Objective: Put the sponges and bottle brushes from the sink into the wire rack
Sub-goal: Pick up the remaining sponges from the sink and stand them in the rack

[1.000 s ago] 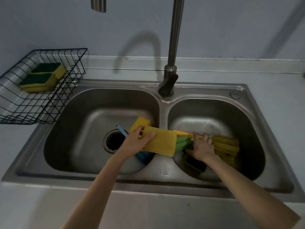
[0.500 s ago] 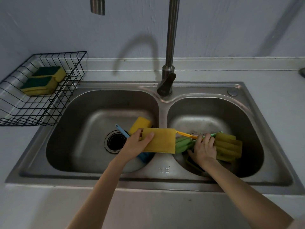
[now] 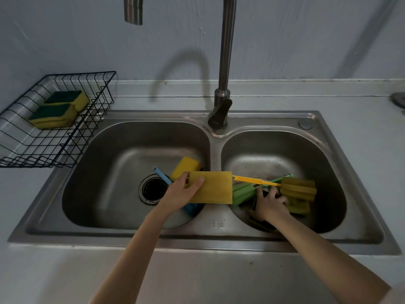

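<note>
The head view looks down on a steel double sink (image 3: pixel 219 234) in the middle of the frame. The left hand (image 3: pixel 179 195) is closed on a yellow sponge (image 3: pixel 215 189), thumb on top, and holds it above the divider between the two basins. Behind this hand, in the left basin, another yellow sponge (image 3: pixel 185 165) leans near the divider, and a blue bottle brush (image 3: pixel 161 174) lies beside the drain (image 3: pixel 153 188); its lower part is hidden under the hand.

The right hand (image 3: pixel 270 204) is low in the right basin, fingers bent and spread over the things there. Whether it grips any of them cannot be told. Around it lie a yellow bottle brush (image 3: pixel 298 189) with its thin handle pointing left, a green bottle brush (image 3: pixel 242 193), and a yellow-green sponge (image 3: pixel 300 207) just right of the hand.

In the upper left of the frame stands the black wire rack (image 3: pixel 65 148) on the counter. Two sponges (image 3: pixel 57 110) with dark green tops lie in it, touching each other. The tap (image 3: pixel 221 110) rises behind the divider.
</note>
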`<state>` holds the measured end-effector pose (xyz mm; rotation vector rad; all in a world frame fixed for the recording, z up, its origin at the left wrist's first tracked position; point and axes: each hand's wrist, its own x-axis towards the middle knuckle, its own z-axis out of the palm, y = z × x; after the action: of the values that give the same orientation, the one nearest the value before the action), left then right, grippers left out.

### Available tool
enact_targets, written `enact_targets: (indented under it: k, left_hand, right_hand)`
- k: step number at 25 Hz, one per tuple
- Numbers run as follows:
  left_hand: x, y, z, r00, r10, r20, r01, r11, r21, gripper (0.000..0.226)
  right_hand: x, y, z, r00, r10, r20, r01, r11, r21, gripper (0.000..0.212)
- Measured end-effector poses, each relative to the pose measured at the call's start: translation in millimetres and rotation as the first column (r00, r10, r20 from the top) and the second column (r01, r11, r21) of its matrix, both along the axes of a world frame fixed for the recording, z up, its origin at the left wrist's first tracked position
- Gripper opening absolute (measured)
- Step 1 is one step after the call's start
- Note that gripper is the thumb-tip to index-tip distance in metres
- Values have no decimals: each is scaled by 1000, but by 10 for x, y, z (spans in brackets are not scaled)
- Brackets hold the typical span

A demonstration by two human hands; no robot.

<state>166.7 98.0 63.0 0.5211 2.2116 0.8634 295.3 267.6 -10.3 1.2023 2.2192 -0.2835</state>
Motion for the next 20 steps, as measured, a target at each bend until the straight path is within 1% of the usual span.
enact_targets:
  k: [1,3,7,10,12,15,20]
  left_hand:
    - [-4,-3,-1,1000,0,-1,0,1000,-2,61]
    - [-4,-16,0,1000,5,11,-5,1000,1,62]
    - [-18,-63,-10,997,44,67,-48,997,67,59]
    - [-65,-96,-11,993,99,56,-105,988,117,56]
    - [-101,-118,20,987,138,79,-149,975,164,56]
    - [-135,-153,87,980,166,109,-188,954,234,59]
    - [-261,-330,225,976,211,53,-217,930,297,51]
  right_hand:
    - [1,-11,-12,1000,-29,12,29,999,-33,88]
    - [3,-25,-1,999,-36,13,37,998,-51,92]
    - [-24,-25,136,998,-59,-30,57,996,-69,97]
    - [-36,25,296,987,-115,-109,104,990,-97,92]
    - [-6,83,419,976,-139,-168,125,988,-89,86]
    - [29,141,633,956,-163,-245,144,985,-92,86]
    - [-134,-43,1047,884,-125,-450,83,990,-113,84]
